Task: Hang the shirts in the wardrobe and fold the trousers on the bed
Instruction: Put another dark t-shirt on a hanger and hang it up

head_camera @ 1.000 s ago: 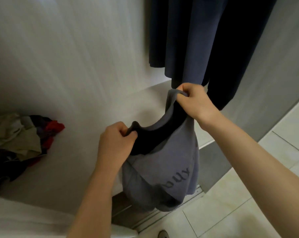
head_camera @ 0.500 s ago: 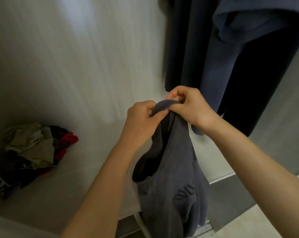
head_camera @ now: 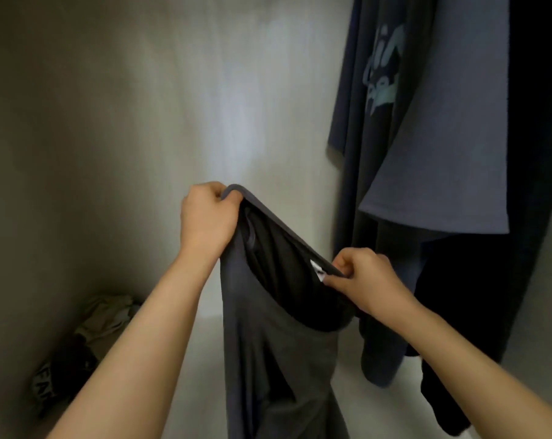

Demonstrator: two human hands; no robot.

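Head view, looking into the wardrobe (head_camera: 125,122). Left hand (head_camera: 208,217): fist curled tight on the rim of a grey shirt (head_camera: 268,359), raised to mid frame. Right hand (head_camera: 366,280): lower and further right, thumb and fingers pinching the same rim just beside a small white label (head_camera: 317,270). The rim is taut between the two hands and the opening gapes, dark inside. The rest of the shirt hangs straight down between the forearms and runs off the bottom edge.

Right side, hung garments: navy shirt with pale print (head_camera: 379,90), blue-grey shirt (head_camera: 452,137) in front of it, black garment (head_camera: 537,217) at the frame edge. Right hand is near these; contact cannot be told.

Lower left: crumpled pile of clothes (head_camera: 87,343) on the wardrobe floor, blurred
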